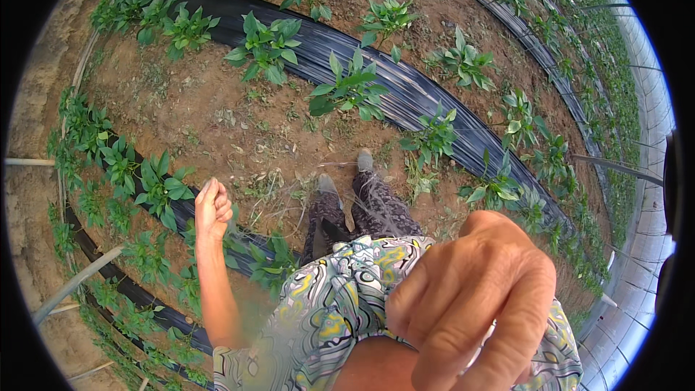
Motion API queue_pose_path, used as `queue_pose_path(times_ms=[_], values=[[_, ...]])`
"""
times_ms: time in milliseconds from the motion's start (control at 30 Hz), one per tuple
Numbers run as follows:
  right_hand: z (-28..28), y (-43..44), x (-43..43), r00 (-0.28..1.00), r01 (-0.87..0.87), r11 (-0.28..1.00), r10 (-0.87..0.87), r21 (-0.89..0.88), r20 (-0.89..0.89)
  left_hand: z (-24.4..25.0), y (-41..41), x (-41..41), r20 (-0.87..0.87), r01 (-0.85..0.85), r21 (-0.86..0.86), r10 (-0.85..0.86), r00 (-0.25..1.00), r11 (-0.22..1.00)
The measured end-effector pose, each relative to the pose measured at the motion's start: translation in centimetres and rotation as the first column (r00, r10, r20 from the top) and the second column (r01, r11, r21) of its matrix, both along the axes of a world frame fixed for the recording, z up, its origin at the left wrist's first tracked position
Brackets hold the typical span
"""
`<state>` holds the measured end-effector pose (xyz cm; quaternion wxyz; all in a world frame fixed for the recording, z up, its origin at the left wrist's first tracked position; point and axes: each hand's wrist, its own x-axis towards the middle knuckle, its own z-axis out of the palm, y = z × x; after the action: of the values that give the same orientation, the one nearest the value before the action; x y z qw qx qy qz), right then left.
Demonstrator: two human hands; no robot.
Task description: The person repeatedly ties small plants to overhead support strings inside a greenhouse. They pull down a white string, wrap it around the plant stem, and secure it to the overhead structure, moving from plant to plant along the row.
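Note:
My left hand is raised at the left with its fingers curled into a fist and the thumb against the forefinger. No object shows clearly in it. Behind it lie the leaves of a young pepper plant. Very near the camera, my right hand is bent downward in front of the patterned shirt. Its fingertips are hidden, so what they hold cannot be seen. Thin translucent strands, apparently twine, hang in a loose tangle over my dark patterned trousers.
Black plastic mulch film covers curved beds with pepper plants along them. Bare soil with wilted leaves lies between the rows. Metal poles slant in at left, and a greenhouse film wall bounds the right.

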<state>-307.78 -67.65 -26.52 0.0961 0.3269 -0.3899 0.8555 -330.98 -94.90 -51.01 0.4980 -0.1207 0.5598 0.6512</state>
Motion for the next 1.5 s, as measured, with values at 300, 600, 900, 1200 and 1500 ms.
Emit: queue_pose_path(times_ms=[300, 600, 900, 1200, 1500], values=[[-6.9, 2.3, -5.9, 0.847, 0.327, 0.900, -0.414, 0.287, 0.335, 5.1, 15.2, 3.5, 0.119, -0.082, 0.724, -0.008, 0.993, 0.685], [-20.4, 6.5, -10.7, 0.528, 0.338, 0.861, -0.508, 0.380, 0.681, 4.7, 21.7, 4.1, -0.103, 0.216, 0.526, -0.191, 0.976, 0.823], [-23.0, 8.2, -17.6, 0.284, 0.439, 0.884, -0.305, 0.160, 0.909, 0.3, 23.7, -1.2, -0.066, 0.248, 0.360, -0.241, 0.968, 0.899], [-28.9, 6.3, -28.5, -0.081, 0.654, 0.585, -0.578, 0.481, 0.812, -4.9, 24.8, -12.2, 0.151, 0.091, 0.360, -0.155, 0.976, 0.929], [-32.9, 4.9, -36.4, -0.165, 0.771, 0.457, -0.529, 0.443, 0.833, -9.4, 25.0, -21.0, 0.261, 0.088, 0.217, -0.144, 0.954, 0.972]])
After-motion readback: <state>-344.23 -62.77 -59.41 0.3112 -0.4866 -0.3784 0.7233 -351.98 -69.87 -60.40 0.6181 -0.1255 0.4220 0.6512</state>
